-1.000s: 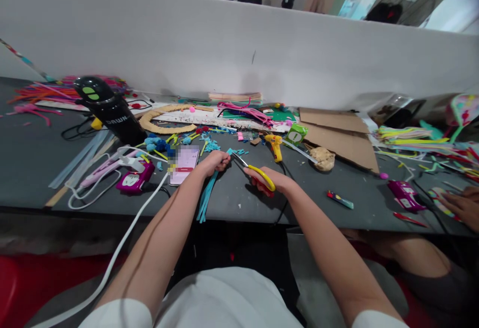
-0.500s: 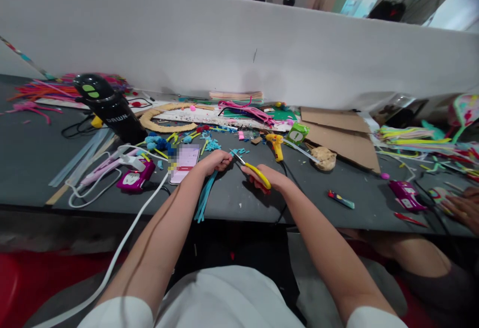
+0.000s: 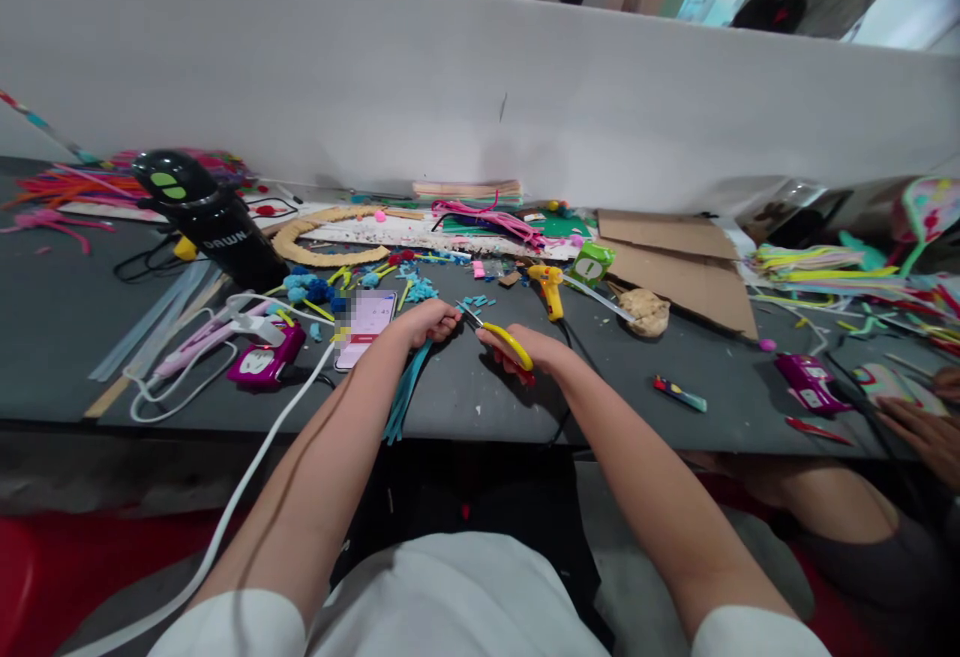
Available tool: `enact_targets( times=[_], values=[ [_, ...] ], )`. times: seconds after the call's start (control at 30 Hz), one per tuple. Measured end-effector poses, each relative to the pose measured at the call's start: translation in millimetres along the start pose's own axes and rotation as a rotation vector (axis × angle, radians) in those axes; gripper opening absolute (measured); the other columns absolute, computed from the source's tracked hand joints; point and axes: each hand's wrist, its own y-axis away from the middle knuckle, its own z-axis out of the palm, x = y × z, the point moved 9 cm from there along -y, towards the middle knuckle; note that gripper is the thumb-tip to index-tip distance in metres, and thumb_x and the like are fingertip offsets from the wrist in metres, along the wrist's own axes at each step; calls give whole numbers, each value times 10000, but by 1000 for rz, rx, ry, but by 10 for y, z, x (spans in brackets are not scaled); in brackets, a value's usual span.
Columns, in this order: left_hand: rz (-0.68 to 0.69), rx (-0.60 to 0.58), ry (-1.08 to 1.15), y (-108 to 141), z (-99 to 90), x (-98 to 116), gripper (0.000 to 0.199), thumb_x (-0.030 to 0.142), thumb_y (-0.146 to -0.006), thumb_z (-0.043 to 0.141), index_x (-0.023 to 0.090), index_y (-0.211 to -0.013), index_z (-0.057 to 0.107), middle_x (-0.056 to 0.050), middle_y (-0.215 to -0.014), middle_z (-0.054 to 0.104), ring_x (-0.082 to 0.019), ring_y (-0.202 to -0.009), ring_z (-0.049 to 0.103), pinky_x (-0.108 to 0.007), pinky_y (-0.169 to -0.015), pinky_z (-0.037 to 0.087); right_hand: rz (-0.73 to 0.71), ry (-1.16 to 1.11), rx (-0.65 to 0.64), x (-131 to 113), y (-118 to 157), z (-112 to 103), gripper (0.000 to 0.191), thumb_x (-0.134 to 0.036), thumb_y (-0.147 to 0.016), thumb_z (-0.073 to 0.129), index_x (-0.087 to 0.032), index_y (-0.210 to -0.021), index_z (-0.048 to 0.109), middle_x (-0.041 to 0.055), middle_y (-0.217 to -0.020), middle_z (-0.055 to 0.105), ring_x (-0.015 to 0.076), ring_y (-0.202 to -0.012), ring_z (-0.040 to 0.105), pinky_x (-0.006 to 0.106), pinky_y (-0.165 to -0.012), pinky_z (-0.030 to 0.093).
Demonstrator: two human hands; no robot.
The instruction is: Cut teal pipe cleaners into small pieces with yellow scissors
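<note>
My left hand [image 3: 433,323] is closed on a bundle of blue pipe cleaners [image 3: 405,402], whose long ends hang toward the table's front edge. In my right hand [image 3: 534,347] is a pair of scissors with yellow handles [image 3: 513,345], the fingers wrapped through and round them. The scissor blades [image 3: 472,317] reach to the fingertips of my left hand; whether they are apart or together is too small to tell. Just beyond the blades lie several short cut blue pieces [image 3: 474,301], and a bigger heap of blue bits [image 3: 421,289] is to their left.
Left of my hands are a phone [image 3: 367,329], a purple power adapter [image 3: 268,352] with white cables, and a black bottle [image 3: 210,222]. A yellow glue gun [image 3: 551,292] lies beyond my right hand, near cardboard [image 3: 675,282]. Another person's hand [image 3: 926,437] is at far right.
The view has shifted slightly. Both hands keep their hold, and the scissors remain at the left fingertips. The other person's hand at the right has moved a little.
</note>
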Motion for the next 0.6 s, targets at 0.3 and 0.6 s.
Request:
enact_targets(
  times=[0.3, 0.6],
  values=[
    [-135, -22, 76, -74, -47, -52, 191, 91, -772, 505, 189, -651, 396, 99, -440, 226, -35, -306, 141, -131, -294, 111, 22, 23, 28, -21, 6, 10, 636, -819, -748, 525, -187, -677, 507, -16, -385, 493, 126, -286, 456, 244, -323, 385],
    [-168, -26, 113, -30, -2, -33, 207, 73, -801, 477, 189, -657, 384, 97, -440, 231, -34, -304, 153, -127, -287, 107, 20, -10, 99, 35, -23, -2, 580, -743, -778, 585, -175, -675, 529, -20, -386, 482, 104, -316, 445, 220, -347, 363]
  ],
)
